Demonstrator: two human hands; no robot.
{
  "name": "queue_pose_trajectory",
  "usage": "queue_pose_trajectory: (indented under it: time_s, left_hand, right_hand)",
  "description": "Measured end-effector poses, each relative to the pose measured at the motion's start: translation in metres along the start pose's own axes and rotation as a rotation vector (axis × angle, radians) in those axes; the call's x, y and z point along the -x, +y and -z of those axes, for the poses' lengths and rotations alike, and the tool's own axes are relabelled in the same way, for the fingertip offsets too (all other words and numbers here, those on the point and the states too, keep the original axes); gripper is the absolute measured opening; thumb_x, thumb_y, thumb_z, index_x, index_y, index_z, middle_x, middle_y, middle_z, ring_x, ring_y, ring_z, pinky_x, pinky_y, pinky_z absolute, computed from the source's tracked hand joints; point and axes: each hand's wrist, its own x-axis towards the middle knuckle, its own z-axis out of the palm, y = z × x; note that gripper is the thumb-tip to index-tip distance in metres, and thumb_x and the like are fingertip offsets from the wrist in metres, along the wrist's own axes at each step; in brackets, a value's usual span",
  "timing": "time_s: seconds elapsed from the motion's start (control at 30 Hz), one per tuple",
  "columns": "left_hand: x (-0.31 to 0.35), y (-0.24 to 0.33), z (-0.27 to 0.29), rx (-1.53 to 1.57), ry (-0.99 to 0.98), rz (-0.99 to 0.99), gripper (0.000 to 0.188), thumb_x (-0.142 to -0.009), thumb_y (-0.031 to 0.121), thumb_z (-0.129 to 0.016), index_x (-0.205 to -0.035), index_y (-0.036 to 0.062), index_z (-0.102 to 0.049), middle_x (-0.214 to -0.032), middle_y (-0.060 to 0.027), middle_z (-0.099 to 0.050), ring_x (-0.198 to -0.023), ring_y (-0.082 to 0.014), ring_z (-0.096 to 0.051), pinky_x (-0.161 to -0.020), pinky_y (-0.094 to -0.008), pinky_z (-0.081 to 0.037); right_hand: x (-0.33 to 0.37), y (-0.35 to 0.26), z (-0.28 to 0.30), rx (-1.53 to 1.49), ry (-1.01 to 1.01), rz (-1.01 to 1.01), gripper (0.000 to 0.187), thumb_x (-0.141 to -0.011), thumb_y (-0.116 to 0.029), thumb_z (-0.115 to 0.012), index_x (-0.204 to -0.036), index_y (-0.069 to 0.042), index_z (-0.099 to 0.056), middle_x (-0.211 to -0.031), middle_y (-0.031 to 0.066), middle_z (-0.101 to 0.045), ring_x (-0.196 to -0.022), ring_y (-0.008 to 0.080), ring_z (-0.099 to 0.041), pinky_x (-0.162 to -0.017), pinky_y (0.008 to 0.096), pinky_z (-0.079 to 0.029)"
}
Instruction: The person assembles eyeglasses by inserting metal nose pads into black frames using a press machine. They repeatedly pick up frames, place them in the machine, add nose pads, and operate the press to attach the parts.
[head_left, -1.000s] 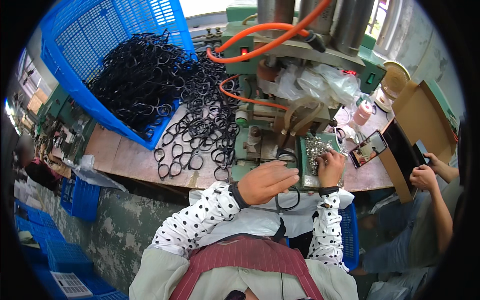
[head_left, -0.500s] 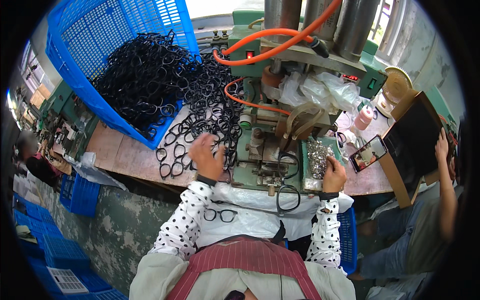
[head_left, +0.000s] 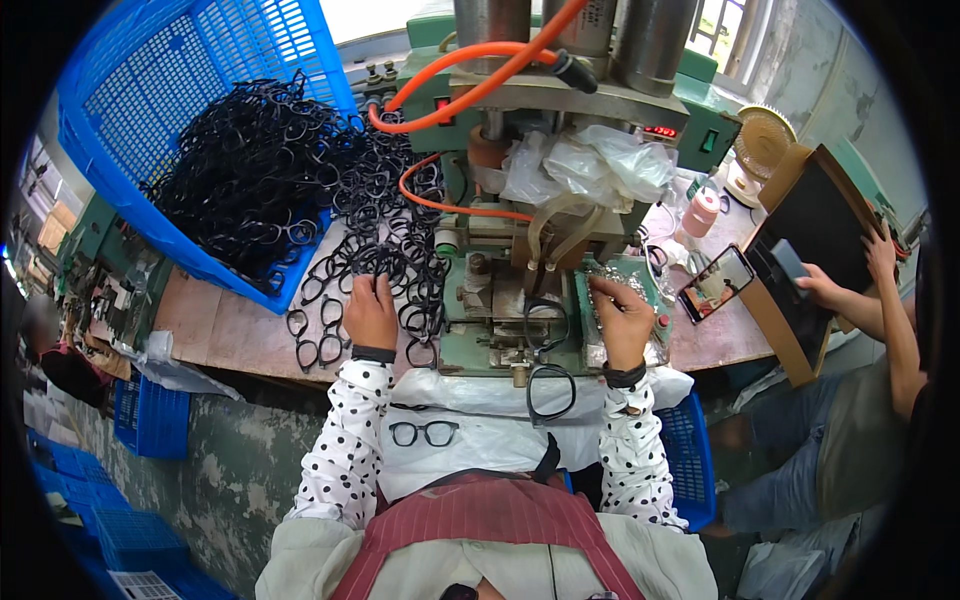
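Note:
My left hand [head_left: 370, 316] is at the near edge of a heap of black eyeglass frames [head_left: 395, 225], its fingers closed on one of them. Over a shallow tray of small shiny metal parts [head_left: 598, 347], my right hand [head_left: 622, 322] has its fingertips pinched together; whatever they hold is too small to make out. Between my hands, a black eyeglass frame [head_left: 551, 392] stands on end in the green press machine [head_left: 480, 335], one rim hanging over its front edge. Another eyeglass frame [head_left: 423, 433] lies on the white cloth over my lap.
A tipped blue crate [head_left: 100, 150] spills frames onto the table at left. Orange hoses [head_left: 450, 75] cross the machine. At right stand a phone [head_left: 717, 284], a pink bottle [head_left: 699, 211] and a cardboard box [head_left: 765, 315], with another person's hand [head_left: 825, 287] beside it holding a flat object.
My left hand has gone from open above the heap to closed on a frame. My right hand stays at the parts tray. The view has shifted, and the other person's second hand has appeared.

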Motion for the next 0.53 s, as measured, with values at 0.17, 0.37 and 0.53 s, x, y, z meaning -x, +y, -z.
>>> queue_pose_trajectory:
  time_s: [0.17, 0.37, 0.53]
  left_hand:
    - [-0.001, 0.085, 0.037, 0.270, 0.062, -0.417, 0.023, -0.075, -0.001, -0.065, -0.096, 0.0072, -0.060, -0.087, -0.0052, -0.061, -0.075, -0.0276, -0.056, -0.080, -0.0417, -0.039]
    - [0.018, 0.144, 0.054, 0.480, -0.151, -0.815, 0.043, -0.075, 0.013, -0.074, -0.116, 0.0088, -0.063, -0.097, -0.0024, -0.065, -0.090, -0.0202, -0.062, -0.090, -0.0414, -0.043]
    - [0.022, 0.154, 0.041, 0.718, -0.321, -0.836, 0.042, -0.079, 0.016, -0.072, -0.118, 0.0080, -0.061, -0.098, -0.0054, -0.066, -0.086, -0.0224, -0.064, -0.087, -0.0409, -0.049]
  right_hand:
    - [0.005, -0.041, -0.011, -0.154, -0.089, -0.091, 0.017, -0.078, -0.001, -0.070, -0.095, 0.000, -0.070, -0.084, 0.0058, -0.070, -0.067, 0.0049, -0.056, -0.059, 0.0201, -0.042]
    - [0.015, -0.067, -0.025, -0.332, -0.131, -0.175, 0.032, -0.076, -0.002, -0.072, -0.103, 0.001, -0.057, -0.084, 0.0059, -0.069, -0.068, 0.0039, -0.055, -0.056, 0.0187, -0.038]
    - [0.014, -0.067, -0.025, -0.215, -0.188, -0.217, 0.036, -0.075, -0.006, -0.075, -0.105, 0.000, -0.056, -0.086, 0.0064, -0.070, -0.068, 0.0035, -0.056, -0.055, 0.0178, -0.036]
